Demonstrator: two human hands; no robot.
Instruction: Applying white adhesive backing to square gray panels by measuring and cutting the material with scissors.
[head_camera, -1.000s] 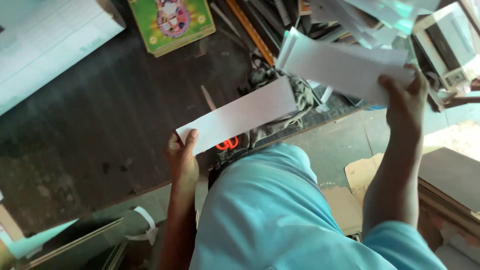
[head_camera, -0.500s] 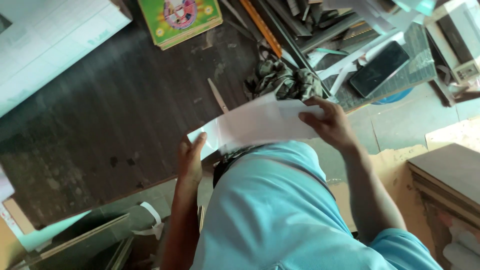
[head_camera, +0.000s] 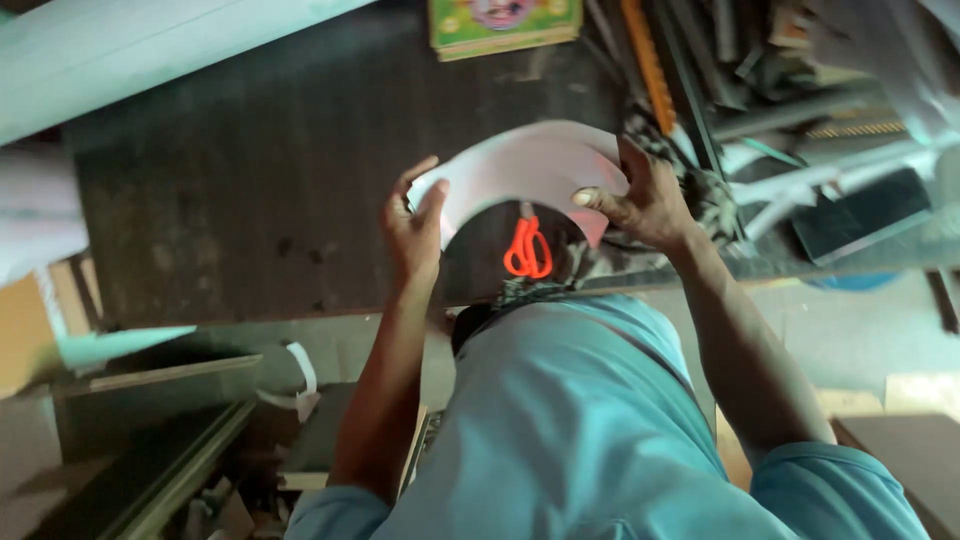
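While the white sheet (head_camera: 525, 165) bows upward into an arch above the dark counter (head_camera: 230, 210), both hands pinch it at opposite ends. The left hand (head_camera: 415, 225) is closed on the sheet's left end, thumb on the near face and fingers curled behind the edge. The right hand (head_camera: 640, 195) is closed on the right end, its thumb pressed flat along the lower edge and the fingers wrapped over the top. The sheet is held just above the counter's near edge, in front of the person's light blue shirt (head_camera: 580, 420).

Under the arch lie orange-handled scissors (head_camera: 527, 248), resting on the counter and framed by the curved paper. At the far edge of the counter lies a green and yellow book (head_camera: 505, 22), and just to its right an orange ruler (head_camera: 650, 60) runs among a heap of dark strips and tools. A pale board (head_camera: 150, 50) slants across the upper left.
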